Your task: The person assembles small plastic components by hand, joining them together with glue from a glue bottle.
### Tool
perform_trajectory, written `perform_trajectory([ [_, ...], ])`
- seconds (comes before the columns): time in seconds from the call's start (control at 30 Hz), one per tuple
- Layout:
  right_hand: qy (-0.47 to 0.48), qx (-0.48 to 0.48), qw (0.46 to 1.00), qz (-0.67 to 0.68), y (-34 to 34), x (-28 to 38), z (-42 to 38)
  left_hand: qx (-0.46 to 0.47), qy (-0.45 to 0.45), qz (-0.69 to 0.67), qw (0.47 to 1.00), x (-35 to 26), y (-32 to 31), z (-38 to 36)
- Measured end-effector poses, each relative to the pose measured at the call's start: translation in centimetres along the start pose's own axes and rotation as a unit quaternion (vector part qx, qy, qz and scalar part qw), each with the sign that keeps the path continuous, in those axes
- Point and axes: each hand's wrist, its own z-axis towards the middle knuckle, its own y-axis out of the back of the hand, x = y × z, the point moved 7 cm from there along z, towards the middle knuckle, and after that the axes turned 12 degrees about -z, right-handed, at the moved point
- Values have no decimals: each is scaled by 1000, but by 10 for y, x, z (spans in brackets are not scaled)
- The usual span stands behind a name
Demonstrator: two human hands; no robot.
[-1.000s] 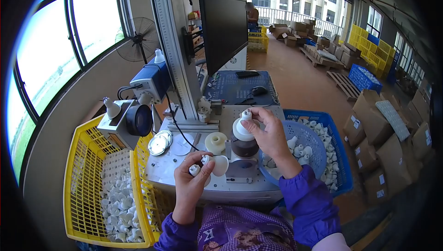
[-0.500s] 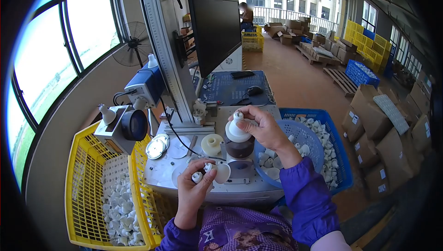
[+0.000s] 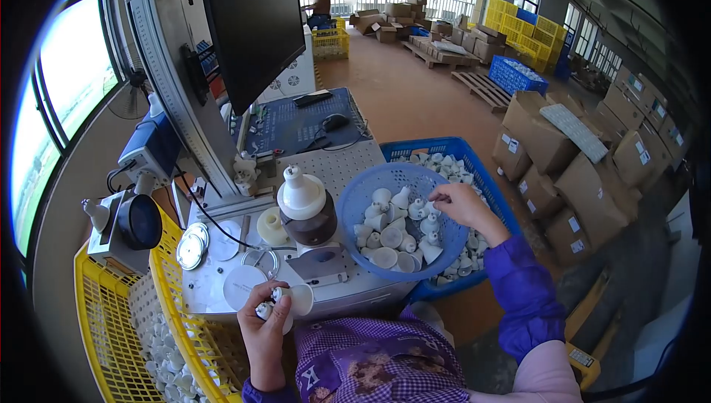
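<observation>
Below your right hand (image 3: 458,202), its fingers bent at a pale-blue perforated plastic basin (image 3: 355,244), white cone-shaped lamp housings (image 3: 385,256) lie jumbled, nearer it than your left hand (image 3: 265,329), which grips two similar housings (image 3: 300,300), flared ends rightward.

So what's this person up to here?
The left hand holds a couple of white cup-shaped parts. The right hand is at the light-blue perforated bowl of similar parts; whether it grips one is unclear. Another white part sits upright on the dark round stand, with neither hand on it.
</observation>
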Motion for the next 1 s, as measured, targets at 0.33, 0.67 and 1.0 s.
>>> perform_trajectory([
  [0.33, -37, 73, 977, -198, -76, -37, 7, 21, 18, -7, 1000, 15, -18, -12],
  [0.67, -22, 63, 994, 81, -65, -7, 12, 14, 49, -37, 998, 21, -17, -24],
  [1.0, 30, -14, 874, 486, -44, 39, -21, 104, 38, -21, 994, 29, -42, -34],
])
